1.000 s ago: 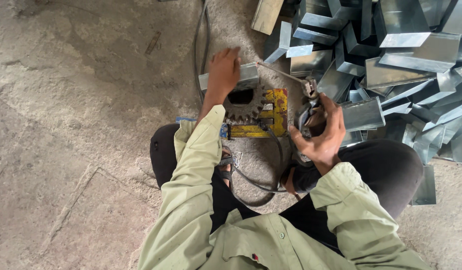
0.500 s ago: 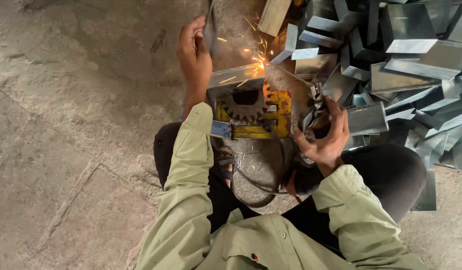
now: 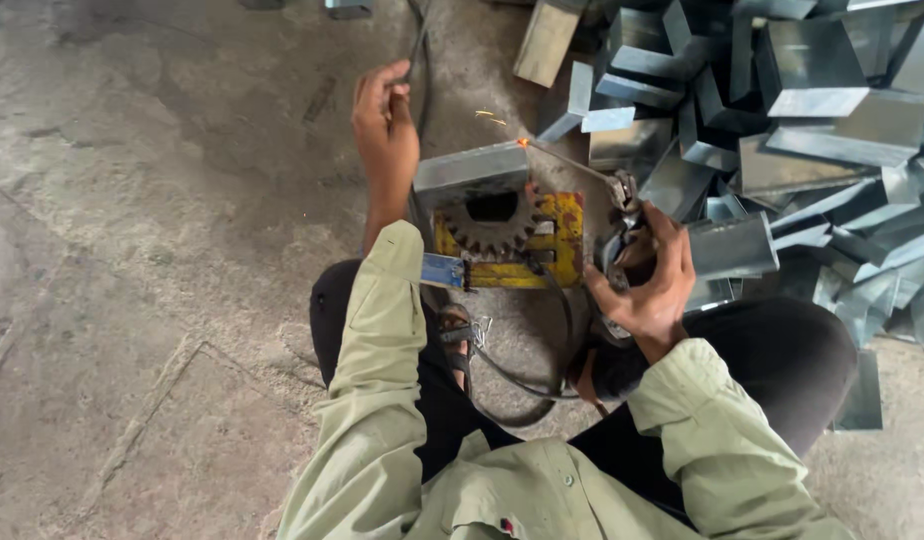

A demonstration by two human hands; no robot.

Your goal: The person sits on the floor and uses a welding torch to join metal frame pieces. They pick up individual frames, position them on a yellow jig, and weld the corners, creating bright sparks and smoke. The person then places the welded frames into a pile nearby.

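A grey folded sheet-metal piece [image 3: 470, 171] rests on a yellow jig [image 3: 564, 238] that carries a dark toothed gear [image 3: 492, 228]. My right hand [image 3: 647, 288] grips a welding electrode holder [image 3: 620, 198]. Its thin rod [image 3: 572, 164] reaches left, and the tip glows orange at the piece's upper right corner, with a few sparks above. My left hand [image 3: 384, 128] is lifted off the piece, up and to its left, fingers curled beside a thin dark cable [image 3: 420, 42]. Whether it grips that cable is unclear.
A large heap of similar grey metal pieces [image 3: 812, 100] fills the upper right, close to my right hand. A small blue block [image 3: 444, 270] sits at the jig's left end. A black cable [image 3: 522, 390] loops between my knees. Rough concrete floor [image 3: 152, 250] stretches left.
My left hand lay on the metal piece a second ago, then lifted away up and left. Sparks flared at the rod tip and have dwindled to a glowing point.
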